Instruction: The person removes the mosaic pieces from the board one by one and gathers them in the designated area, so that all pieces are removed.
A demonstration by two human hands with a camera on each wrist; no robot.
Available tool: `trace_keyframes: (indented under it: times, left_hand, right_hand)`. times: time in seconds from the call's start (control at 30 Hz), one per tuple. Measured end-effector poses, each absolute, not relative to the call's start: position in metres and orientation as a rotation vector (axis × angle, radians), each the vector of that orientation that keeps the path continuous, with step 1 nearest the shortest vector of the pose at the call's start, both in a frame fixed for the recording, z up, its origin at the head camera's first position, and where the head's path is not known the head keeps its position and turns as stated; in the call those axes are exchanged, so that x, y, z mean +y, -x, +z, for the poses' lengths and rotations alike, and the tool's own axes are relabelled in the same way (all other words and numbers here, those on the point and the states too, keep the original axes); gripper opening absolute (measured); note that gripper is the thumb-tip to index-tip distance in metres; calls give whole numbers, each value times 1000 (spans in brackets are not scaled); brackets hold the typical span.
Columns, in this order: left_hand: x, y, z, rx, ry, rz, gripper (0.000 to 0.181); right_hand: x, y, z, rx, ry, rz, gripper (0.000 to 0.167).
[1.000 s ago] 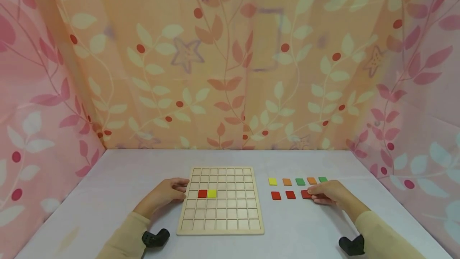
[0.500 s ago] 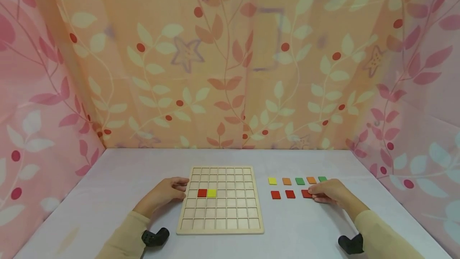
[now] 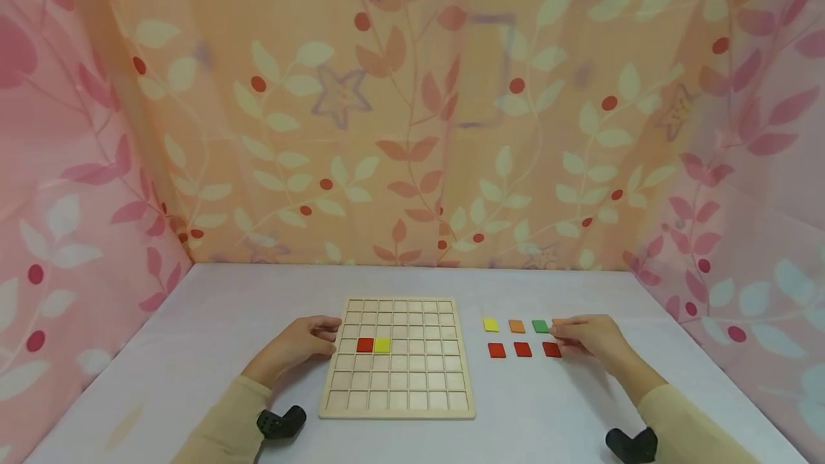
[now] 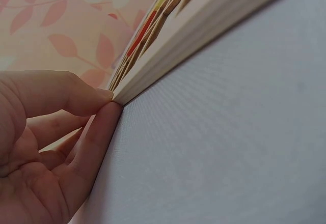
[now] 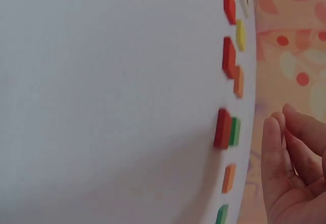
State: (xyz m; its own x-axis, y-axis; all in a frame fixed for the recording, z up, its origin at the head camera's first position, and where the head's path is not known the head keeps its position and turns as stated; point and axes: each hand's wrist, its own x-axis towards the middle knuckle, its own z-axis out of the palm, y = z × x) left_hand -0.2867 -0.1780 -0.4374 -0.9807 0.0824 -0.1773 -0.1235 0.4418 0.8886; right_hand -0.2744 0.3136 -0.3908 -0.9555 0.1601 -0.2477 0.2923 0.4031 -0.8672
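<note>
In the head view, a light wooden grid board lies on the table, with one red tile and one yellow tile side by side in its cells. At the board's left edge is my left hand, its fingertips and thumb touching the rim. Up close, the left wrist view shows those fingertips against the edge. My right hand hovers over the loose tiles, thumb and fingers close together with nothing between them. Below its fingertips lies a red tile; in the head view the hand covers the rearmost right tiles.
Right of the board, the back row has a yellow tile, an orange tile and a green tile. Two more red tiles lie in front. Another orange tile and green tile appear below.
My right hand has let go of the rightmost red tile and risen slightly away from it; that tile stays on the table. The left hand stays at the board's edge.
</note>
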Motion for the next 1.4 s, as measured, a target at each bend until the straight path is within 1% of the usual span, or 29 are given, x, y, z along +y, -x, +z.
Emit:
trace_keyframes:
  times: [0.17, 0.37, 0.63, 0.8, 1.0, 1.4]
  left_hand:
    - [-179, 288, -437, 2488, -9, 1579, 57]
    - [-179, 287, -437, 2484, 5, 1577, 57]
    - [-178, 286, -438, 2470, 2, 1590, 58]
    - [-179, 286, -438, 2479, 22, 1588, 58]
    - [-178, 288, -437, 2486, -13, 1577, 58]
    - [-178, 285, -435, 2478, 1, 1597, 58]
  right_hand:
    - [278, 274, -386, 2567, -355, -1542, 34]
    - [238, 279, -389, 2552, -338, -1548, 31]
    - [198, 282, -392, 2496, -234, -1618, 23]
    - [179, 286, -396, 2481, -209, -1596, 19]
    - [166, 287, -400, 2449, -171, -1616, 16]
    - [126, 288, -404, 2316, -26, -1625, 17]
